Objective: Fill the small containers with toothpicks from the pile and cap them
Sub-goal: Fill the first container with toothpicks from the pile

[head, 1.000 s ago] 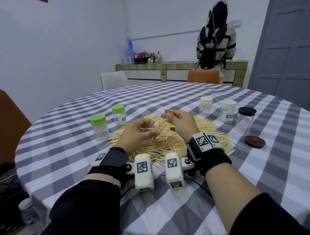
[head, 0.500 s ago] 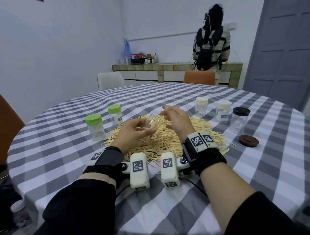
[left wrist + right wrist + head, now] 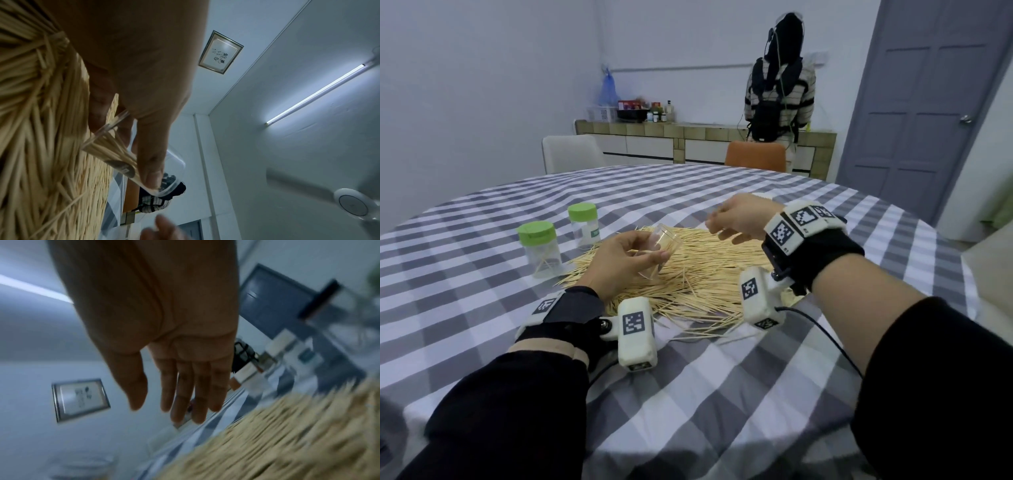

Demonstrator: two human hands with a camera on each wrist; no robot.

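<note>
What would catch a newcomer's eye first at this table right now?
The big toothpick pile spread across the checked tablecloth, mid-table. Above it the left hand holds a tilted clear container with some toothpicks inside, while the right hand hovers empty. Two green-capped containers stand left of the pile.

The right hand (image 3: 164,337) hangs palm to the camera with its fingers (image 3: 185,394) straight, close together and holding nothing, above the blurred toothpick pile (image 3: 287,434) on the checked tablecloth (image 3: 216,426). Behind the thumb a framed picture (image 3: 80,399) sits on the pale wall, and a lit tube lamp (image 3: 30,287) streaks in at the left. Off to the right are a grey door (image 3: 273,305) and some smeared containers (image 3: 287,344), too blurred to make out.
</note>
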